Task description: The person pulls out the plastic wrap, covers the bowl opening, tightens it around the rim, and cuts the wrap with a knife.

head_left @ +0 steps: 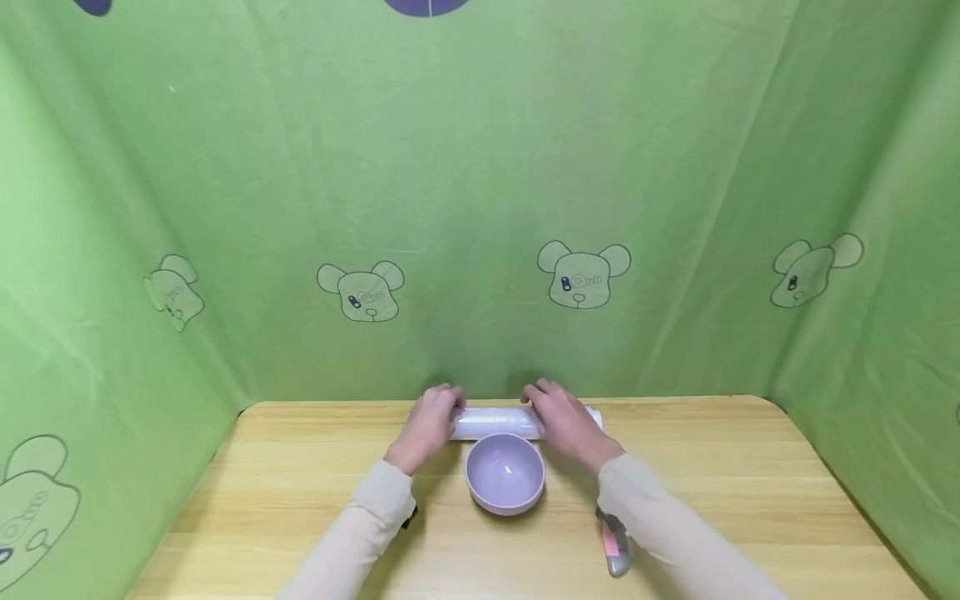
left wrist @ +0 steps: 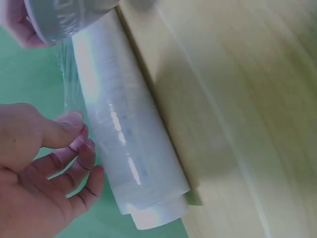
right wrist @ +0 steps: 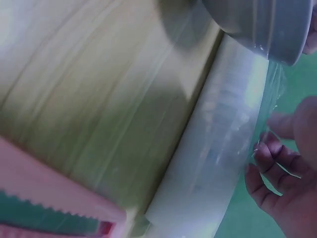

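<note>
A roll of cling film lies crosswise near the table's back edge. A thin loose sheet of film comes off its far side. My left hand pinches that sheet between thumb and fingertips near the roll's left end. Toward the other end, my right hand pinches the same sheet, seen in the right wrist view as clear film beside the roll. Just in front of the roll stands a lilac bowl, upright, with nothing visible inside.
By the right forearm lies a grey and pink tool, partly hidden by the sleeve. Up close, a pink part with a toothed edge shows. A green cloth with bear prints hangs behind the wooden table.
</note>
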The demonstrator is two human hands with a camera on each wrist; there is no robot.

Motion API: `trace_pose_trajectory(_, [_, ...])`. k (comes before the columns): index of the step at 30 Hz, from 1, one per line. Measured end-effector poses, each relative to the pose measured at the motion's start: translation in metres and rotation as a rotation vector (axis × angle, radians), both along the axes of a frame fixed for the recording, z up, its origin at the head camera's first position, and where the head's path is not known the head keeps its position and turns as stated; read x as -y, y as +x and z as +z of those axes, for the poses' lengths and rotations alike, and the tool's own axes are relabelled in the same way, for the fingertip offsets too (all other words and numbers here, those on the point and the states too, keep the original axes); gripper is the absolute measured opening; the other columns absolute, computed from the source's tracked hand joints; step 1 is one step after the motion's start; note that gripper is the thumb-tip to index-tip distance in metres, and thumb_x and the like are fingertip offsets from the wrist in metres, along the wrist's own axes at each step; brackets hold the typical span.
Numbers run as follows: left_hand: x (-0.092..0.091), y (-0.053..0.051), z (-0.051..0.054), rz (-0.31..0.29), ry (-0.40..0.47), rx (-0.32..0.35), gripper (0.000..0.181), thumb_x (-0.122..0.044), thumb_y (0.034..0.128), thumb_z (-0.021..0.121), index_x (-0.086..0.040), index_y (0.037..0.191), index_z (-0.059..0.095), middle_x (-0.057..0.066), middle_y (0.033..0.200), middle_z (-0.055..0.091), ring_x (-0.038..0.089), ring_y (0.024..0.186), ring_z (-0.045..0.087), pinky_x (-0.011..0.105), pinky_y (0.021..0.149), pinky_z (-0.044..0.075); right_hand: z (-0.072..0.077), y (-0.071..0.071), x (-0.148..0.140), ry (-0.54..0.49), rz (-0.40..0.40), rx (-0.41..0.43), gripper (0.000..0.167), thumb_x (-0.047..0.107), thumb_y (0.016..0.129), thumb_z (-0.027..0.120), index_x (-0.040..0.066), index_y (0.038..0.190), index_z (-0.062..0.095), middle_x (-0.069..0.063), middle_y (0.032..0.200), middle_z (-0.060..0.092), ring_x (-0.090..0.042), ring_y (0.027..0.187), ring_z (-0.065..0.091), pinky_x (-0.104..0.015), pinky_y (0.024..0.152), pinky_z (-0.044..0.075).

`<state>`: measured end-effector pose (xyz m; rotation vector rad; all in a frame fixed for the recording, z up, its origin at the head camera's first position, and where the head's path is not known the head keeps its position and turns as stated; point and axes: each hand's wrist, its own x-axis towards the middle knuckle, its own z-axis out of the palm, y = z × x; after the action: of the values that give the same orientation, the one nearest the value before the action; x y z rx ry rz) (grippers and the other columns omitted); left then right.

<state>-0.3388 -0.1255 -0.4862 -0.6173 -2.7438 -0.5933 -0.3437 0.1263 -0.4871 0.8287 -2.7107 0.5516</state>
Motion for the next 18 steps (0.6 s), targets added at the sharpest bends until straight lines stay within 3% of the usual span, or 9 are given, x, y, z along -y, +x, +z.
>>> trace_pose_trajectory(4, [0.002,-0.003,0.003,-0.011,0.019,0.024,0.022,0.015,0.0849,0.068,-0.004,0.095,0.072,0.006,0.09,0.066,0.023,0.086,0.066,0.031,0.077,0.061,-0.002,0.003,-0.008,0.007,0.0,0.023,0.021,0.005,0.094,0.072,0.003,0.114,0.07,-0.005,0.103,0.063,-0.024,0.097,0.061,-0.042,0.09,0.059])
trace_pose_trajectory(12, [0.007,-0.001,0.003,-0.029,0.034,0.026,0.018,0.011,0.0854,0.072,-0.004,0.096,0.072,0.006,0.091,0.066,0.024,0.088,0.065,0.032,0.08,0.061,0.0,0.002,-0.016,-0.008,-0.014,0.019,0.03,-0.016,0.083,0.068,0.002,0.108,0.072,-0.006,0.099,0.063,-0.025,0.093,0.064,-0.039,0.088,0.061])
trace_pose_trajectory(18, [0.02,0.005,0.0,-0.03,0.023,0.018,0.021,0.01,0.0828,0.077,-0.002,0.099,0.074,0.008,0.094,0.068,0.028,0.092,0.065,0.037,0.086,0.06,0.004,-0.001,-0.017,-0.009,-0.019,-0.023,0.033,-0.018,0.08,0.07,0.001,0.106,0.072,-0.007,0.099,0.064,-0.026,0.093,0.064,-0.039,0.088,0.061])
